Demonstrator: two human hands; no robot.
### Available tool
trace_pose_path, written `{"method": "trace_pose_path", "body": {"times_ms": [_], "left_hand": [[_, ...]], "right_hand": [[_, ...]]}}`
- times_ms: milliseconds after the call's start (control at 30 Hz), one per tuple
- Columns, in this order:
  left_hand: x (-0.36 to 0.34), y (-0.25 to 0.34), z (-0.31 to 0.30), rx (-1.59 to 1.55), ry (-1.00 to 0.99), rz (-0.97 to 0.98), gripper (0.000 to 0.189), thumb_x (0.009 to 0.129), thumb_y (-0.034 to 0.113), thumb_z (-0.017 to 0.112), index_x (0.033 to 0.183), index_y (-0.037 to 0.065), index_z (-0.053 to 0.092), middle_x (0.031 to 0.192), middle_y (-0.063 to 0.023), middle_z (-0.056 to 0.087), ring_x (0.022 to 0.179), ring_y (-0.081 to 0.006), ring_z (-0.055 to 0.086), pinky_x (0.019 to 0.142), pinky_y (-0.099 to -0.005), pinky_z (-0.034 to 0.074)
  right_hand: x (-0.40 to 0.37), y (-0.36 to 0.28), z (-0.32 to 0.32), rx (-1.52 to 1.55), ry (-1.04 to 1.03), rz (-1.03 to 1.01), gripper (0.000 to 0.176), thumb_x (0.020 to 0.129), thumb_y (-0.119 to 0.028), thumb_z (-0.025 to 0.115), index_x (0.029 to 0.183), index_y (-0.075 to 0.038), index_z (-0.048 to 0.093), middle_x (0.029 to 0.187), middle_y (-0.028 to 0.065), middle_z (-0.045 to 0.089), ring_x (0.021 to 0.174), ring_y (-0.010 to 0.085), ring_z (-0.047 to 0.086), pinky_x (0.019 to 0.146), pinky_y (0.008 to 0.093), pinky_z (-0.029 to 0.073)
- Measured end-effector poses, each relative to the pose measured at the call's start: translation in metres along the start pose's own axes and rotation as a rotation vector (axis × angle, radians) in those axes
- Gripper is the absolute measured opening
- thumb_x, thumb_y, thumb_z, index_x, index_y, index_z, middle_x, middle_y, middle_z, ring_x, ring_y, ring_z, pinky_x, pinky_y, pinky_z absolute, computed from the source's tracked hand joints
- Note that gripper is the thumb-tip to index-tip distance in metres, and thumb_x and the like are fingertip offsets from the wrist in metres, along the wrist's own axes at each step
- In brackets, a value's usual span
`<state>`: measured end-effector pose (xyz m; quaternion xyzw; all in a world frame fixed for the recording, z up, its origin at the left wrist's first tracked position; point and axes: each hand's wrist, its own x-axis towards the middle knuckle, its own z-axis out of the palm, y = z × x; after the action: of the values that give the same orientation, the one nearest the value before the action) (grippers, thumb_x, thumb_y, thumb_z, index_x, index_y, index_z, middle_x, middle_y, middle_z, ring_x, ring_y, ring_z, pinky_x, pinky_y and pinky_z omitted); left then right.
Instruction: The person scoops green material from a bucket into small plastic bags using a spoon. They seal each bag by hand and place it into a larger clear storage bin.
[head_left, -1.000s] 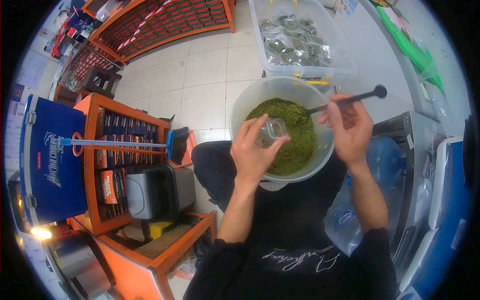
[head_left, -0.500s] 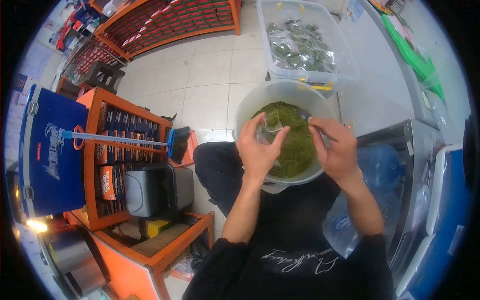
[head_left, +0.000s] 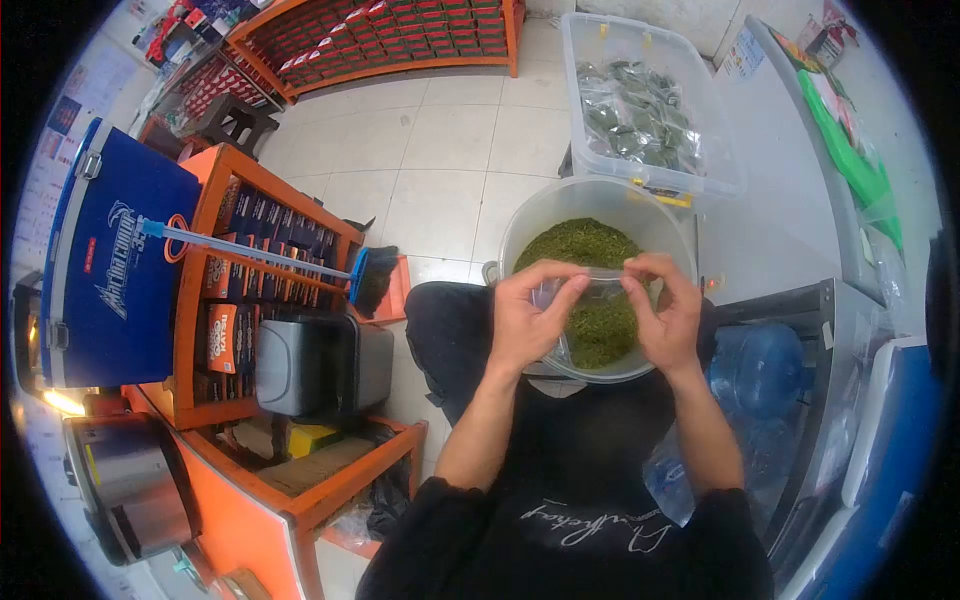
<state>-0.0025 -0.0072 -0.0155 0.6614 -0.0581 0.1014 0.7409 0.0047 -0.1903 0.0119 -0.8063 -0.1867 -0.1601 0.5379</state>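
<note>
My left hand [head_left: 535, 318] pinches one end of the top edge of a small clear plastic bag [head_left: 604, 274] between thumb and fingers. At the other end of that edge, the thumb and fingers of my right hand [head_left: 663, 308] are closed on it too. The bag is stretched level between them, over a round translucent bucket [head_left: 512, 222]. Inside the bucket lies a heap of crumbly green flakes [head_left: 580, 240], partly hidden behind my hands. The bucket stands between my knees.
Behind the bucket, a clear plastic tub [head_left: 585, 160] contains many small filled bags [head_left: 640, 112]. To the left are an orange rack [head_left: 205, 300] with boxes, a grey bin [head_left: 320, 365], a broom [head_left: 365, 275] and a blue cooler [head_left: 120, 260]. Large blue water bottles [head_left: 755, 370] sit at right.
My right hand has come in to the bag's edge, closing the gap between my hands. The bag's mouth, rounded before, is now drawn straight. The whole view has shifted a little.
</note>
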Motion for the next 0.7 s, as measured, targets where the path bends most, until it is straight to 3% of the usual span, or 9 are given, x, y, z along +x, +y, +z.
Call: {"method": "trace_pose_path", "body": {"times_ms": [67, 133, 333, 400, 433, 500, 567, 633, 700], "left_hand": [[-0.002, -0.004, -0.002, 0.004, 0.009, -0.013, 0.01, 0.094, 0.009, 0.072, 0.097, 0.0, 0.073, 0.076, -0.0012, 0.068, 0.056, -0.0017, 0.053, 0.047, -0.0191, 0.04], [-0.003, -0.005, -0.002, 0.007, 0.02, -0.026, 0.011, 0.094, 0.01, 0.072, 0.097, 0.0, 0.072, 0.075, -0.0008, 0.067, 0.056, -0.0016, 0.052, 0.047, -0.0189, 0.04], [-0.003, -0.002, 0.003, -0.032, 0.073, -0.097, 0.013, 0.094, 0.012, 0.073, 0.098, 0.0, 0.071, 0.073, -0.0005, 0.067, 0.054, -0.0007, 0.051, 0.046, -0.0178, 0.038], [-0.003, -0.002, -0.002, -0.066, -0.011, -0.254, 0.013, 0.09, 0.01, 0.074, 0.098, 0.0, 0.074, 0.09, -0.0053, 0.073, 0.083, -0.009, 0.064, 0.073, -0.0261, 0.052], [-0.005, -0.003, 0.002, -0.064, 0.007, -0.246, 0.013, 0.09, 0.01, 0.074, 0.098, 0.0, 0.074, 0.09, -0.0053, 0.073, 0.083, -0.009, 0.064, 0.073, -0.0261, 0.052], [-0.003, -0.005, -0.001, 0.107, -0.07, -0.025, 0.016, 0.092, 0.016, 0.075, 0.1, 0.002, 0.074, 0.082, -0.0049, 0.073, 0.074, -0.0095, 0.065, 0.069, -0.0276, 0.053], [-0.007, -0.015, 0.003, -0.003, -0.098, -0.078, 0.017, 0.091, 0.017, 0.075, 0.1, 0.003, 0.075, 0.091, -0.008, 0.075, 0.088, -0.0126, 0.067, 0.081, -0.0317, 0.053], [-0.008, -0.03, 0.005, 0.069, -0.077, 0.001, 0.018, 0.09, 0.018, 0.075, 0.099, 0.003, 0.075, 0.096, -0.01, 0.075, 0.09, -0.0144, 0.068, 0.083, -0.0325, 0.053], [-0.007, -0.052, 0.012, 0.086, -0.015, 0.109, 0.023, 0.086, 0.027, 0.078, 0.094, 0.006, 0.074, 0.093, -0.0102, 0.074, 0.09, -0.0204, 0.068, 0.084, -0.0361, 0.053]], "right_hand": [[-0.002, -0.001, 0.004, 0.099, 0.035, 0.1, 0.02, 0.086, 0.002, 0.07, 0.105, -0.003, 0.066, 0.094, 0.0086, 0.066, 0.09, 0.0207, 0.064, 0.083, 0.0315, 0.049], [-0.004, 0.004, 0.007, 0.236, -0.008, 0.127, 0.032, 0.09, 0.001, 0.068, 0.121, -0.002, 0.058, 0.093, 0.0056, 0.065, 0.091, 0.0136, 0.062, 0.083, 0.0295, 0.049], [0.004, -0.005, 0.011, 0.294, -0.079, 0.245, 0.045, 0.09, 0.003, 0.066, 0.131, -0.004, 0.05, 0.093, 0.0042, 0.064, 0.09, 0.0117, 0.06, 0.08, 0.0283, 0.048], [0.005, -0.003, 0.012, 0.32, -0.102, 0.266, 0.046, 0.09, 0.004, 0.066, 0.132, -0.004, 0.05, 0.093, 0.0039, 0.064, 0.091, 0.012, 0.061, 0.081, 0.0283, 0.048], [0.004, 0.0, 0.011, 0.34, -0.128, 0.289, 0.047, 0.089, 0.004, 0.065, 0.133, -0.004, 0.05, 0.093, 0.0036, 0.064, 0.092, 0.0123, 0.061, 0.081, 0.0282, 0.049], [0.001, 0.012, 0.018, 0.341, -0.171, 0.235, 0.051, 0.088, 0.004, 0.067, 0.136, -0.004, 0.049, 0.099, 0.0044, 0.064, 0.093, 0.0133, 0.062, 0.082, 0.028, 0.05], [-0.004, 0.02, 0.017, 0.353, -0.149, 0.304, 0.054, 0.087, 0.004, 0.069, 0.136, -0.004, 0.05, 0.107, 0.0058, 0.063, 0.094, 0.0142, 0.062, 0.084, 0.0282, 0.051], [-0.006, 0.041, 0.011, 0.249, -0.142, 0.275, 0.05, 0.084, 0.0, 0.075, 0.13, -0.004, 0.056, 0.111, 0.005, 0.063, 0.092, 0.0132, 0.061, 0.085, 0.0274, 0.05], [-0.002, 0.086, -0.007, 0.157, -0.24, 0.271, 0.027, 0.083, -0.003, 0.079, 0.104, -0.004, 0.062, 0.095, 0.0015, 0.063, 0.084, 0.0112, 0.057, 0.079, 0.0256, 0.047]]}}
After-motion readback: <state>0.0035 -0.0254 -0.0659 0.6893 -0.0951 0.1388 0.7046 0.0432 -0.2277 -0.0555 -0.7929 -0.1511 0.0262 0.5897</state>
